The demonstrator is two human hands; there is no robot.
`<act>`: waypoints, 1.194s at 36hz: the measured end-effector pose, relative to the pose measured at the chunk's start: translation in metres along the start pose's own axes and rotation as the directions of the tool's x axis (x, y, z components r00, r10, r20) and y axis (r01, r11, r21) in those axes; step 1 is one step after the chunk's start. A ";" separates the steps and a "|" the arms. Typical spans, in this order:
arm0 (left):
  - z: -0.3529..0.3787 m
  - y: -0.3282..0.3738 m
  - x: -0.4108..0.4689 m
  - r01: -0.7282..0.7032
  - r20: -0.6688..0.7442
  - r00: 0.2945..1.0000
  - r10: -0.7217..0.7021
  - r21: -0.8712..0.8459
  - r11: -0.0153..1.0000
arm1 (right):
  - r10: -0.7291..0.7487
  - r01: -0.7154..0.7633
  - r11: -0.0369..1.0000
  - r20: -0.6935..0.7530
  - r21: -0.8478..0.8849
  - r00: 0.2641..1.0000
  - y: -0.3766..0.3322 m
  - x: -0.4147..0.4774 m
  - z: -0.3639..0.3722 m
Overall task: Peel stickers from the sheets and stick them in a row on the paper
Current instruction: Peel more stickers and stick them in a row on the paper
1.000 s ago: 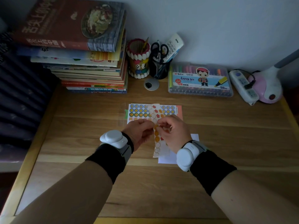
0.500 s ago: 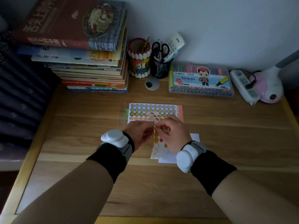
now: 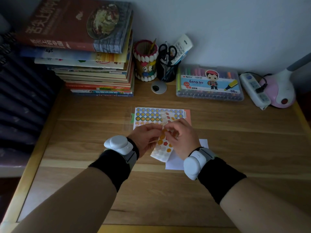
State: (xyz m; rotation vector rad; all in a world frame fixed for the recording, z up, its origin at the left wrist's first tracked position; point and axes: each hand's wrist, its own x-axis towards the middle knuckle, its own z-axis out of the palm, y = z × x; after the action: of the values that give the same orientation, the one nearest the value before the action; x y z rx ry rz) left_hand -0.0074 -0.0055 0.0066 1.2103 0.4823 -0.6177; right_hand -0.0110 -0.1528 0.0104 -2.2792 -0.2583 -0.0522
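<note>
While the left hand (image 3: 146, 137) pinched the edge of a lifted sticker sheet (image 3: 161, 149) at frame centre to steady it, the right hand (image 3: 183, 137) pinched the same sheet, fingertips curled at one sticker (apparently working it loose). A second sheet (image 3: 151, 115) lay flat just above; the white paper (image 3: 175, 163) lay under the hands on the table (image 3: 235, 148), close for sticking.

Marker box (image 3: 209, 84): "M&G", "gong.gu", "36"; remote (image 3: 182, 47): "AUX"; top book (image 3: 67, 24): "舌尖上的中国".

The right hand (image 3: 183, 137) and sticker sheet (image 3: 161, 149) hide most of the paper (image 3: 175, 163).
</note>
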 end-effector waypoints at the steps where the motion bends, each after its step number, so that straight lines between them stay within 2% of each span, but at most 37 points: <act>1: 0.000 0.000 -0.001 -0.012 0.022 1.000 0.012 0.009 1.000 | 0.003 -0.003 1.000 -0.005 -0.004 1.000 0.000 0.000 -0.001; 5: 0.001 -0.001 -0.003 -0.059 0.048 0.997 0.055 0.067 0.996 | 0.010 -0.009 0.999 0.002 -0.045 1.000 0.001 0.002 -0.002; 19: 0.000 0.001 -0.002 -0.059 -0.079 0.993 0.087 0.307 0.950 | -0.063 0.067 0.995 0.056 -0.075 0.996 -0.001 -0.002 -0.001; 43: -0.001 -0.001 0.002 -0.048 -0.136 0.986 0.092 0.297 0.954 | -0.053 0.056 0.992 0.028 -0.116 0.998 0.001 -0.004 -0.002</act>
State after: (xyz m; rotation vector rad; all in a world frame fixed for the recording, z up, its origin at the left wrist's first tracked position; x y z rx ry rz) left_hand -0.0066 -0.0055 0.0041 1.5577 0.4805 -0.5529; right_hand -0.0145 -0.1553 0.0109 -2.3898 -0.3380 -0.0690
